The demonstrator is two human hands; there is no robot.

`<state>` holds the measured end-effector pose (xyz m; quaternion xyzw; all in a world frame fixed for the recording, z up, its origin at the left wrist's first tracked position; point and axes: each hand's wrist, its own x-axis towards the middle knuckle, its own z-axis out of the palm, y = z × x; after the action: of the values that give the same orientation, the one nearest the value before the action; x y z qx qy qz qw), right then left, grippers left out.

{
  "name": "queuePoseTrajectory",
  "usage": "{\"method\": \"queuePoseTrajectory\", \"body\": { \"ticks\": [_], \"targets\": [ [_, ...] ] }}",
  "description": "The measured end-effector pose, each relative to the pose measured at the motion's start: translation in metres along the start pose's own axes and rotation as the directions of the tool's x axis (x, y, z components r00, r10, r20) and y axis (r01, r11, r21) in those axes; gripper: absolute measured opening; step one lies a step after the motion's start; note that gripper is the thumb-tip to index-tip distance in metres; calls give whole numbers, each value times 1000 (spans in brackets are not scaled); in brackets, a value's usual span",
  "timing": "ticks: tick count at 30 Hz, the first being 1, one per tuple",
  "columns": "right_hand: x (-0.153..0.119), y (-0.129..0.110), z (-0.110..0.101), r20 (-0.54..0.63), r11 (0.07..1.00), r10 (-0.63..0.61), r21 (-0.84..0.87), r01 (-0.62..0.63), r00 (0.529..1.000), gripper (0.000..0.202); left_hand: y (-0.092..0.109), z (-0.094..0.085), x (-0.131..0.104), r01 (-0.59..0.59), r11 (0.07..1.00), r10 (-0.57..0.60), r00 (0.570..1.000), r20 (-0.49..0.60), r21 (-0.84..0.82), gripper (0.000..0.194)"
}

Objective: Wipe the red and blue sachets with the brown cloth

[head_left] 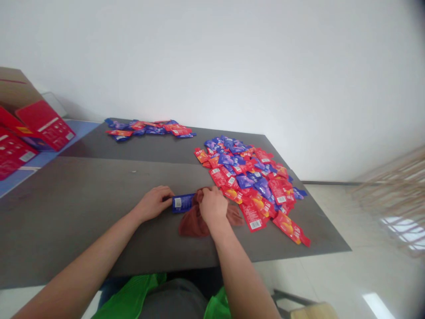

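A blue pouch (pixel 182 203) with a white barcode label lies flat on the grey table (pixel 146 248) in front of me. My left hand (pixel 155 203) has its fingertips on the pouch's left end, thumb and fingers closed around that edge. Over the pouch's right end lies a bunched brown cloth (pixel 192 223). My right hand (pixel 214 204) grips the cloth and presses it down, its fingers partly hidden in the folds. Right beside that hand spreads a large heap of red and blue pouches (pixel 245 170).
A smaller row of red and blue pouches (pixel 151 128) lies at the table's back. On the left, an open red carton (pixel 43 126) stands on a blue surface (pixel 84 128). A white wall (pixel 212 66) rises behind the table. A stool (pixel 314 310) stands at the lower right.
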<state>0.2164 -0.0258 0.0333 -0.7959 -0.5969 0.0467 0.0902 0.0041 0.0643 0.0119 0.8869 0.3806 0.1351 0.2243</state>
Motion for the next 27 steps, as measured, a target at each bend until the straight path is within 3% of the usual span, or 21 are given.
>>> {"method": "queuePoseTrajectory", "body": {
  "ticks": [3, 6, 8, 10, 12, 16, 19, 23, 25, 27],
  "targets": [
    [1, 1, -11, -41, 1000, -7, 16, 7, 999, 22, -2, 0, 0, -5, 1000, 5, 1000, -1, -10, 21],
    [-9, -26, -7, -100, 972, -218, 66, 225, 971, 17, -5, 2, 0, -33, 999, 33, 999, -8, -17, 22],
    [-14, -40, 2, -76, 948, -300, 86, 306, 951, 17, -6, 4, 1, -40, 999, 40, 999, -11, -8, 24],
    [-14, -39, 9, -35, 961, -262, 83, 264, 964, 17, -6, 4, 1, -31, 999, 31, 999, -7, 10, 23],
    [-7, -22, 10, -10, 987, -150, 58, 151, 989, 18, -5, 4, 1, -23, 999, 23, 1000, -5, 27, 21],
    [7, 13, -7, 6, 999, 38, 18, -38, 999, 23, -3, 2, 0, -16, 999, 16, 1000, -4, 43, 20],
    [-1, 0, -20, -39, 998, -25, 63, 27, 999, 18, -4, 3, 0, -14, 999, 14, 1000, -3, 36, 21],
    [-19, -44, -9, -83, 946, -283, 138, 292, 956, 15, -7, 5, 1, -24, 999, 24, 1000, -3, 23, 19],
    [-18, -49, 1, -42, 942, -297, 150, 300, 954, 15, -7, 6, 1, -18, 999, 19, 1000, -8, 38, 17],
    [-11, -37, 7, -8, 973, -193, 127, 193, 981, 16, -5, 5, 1, -12, 999, 13, 1000, -9, 53, 18]
  ]
}}
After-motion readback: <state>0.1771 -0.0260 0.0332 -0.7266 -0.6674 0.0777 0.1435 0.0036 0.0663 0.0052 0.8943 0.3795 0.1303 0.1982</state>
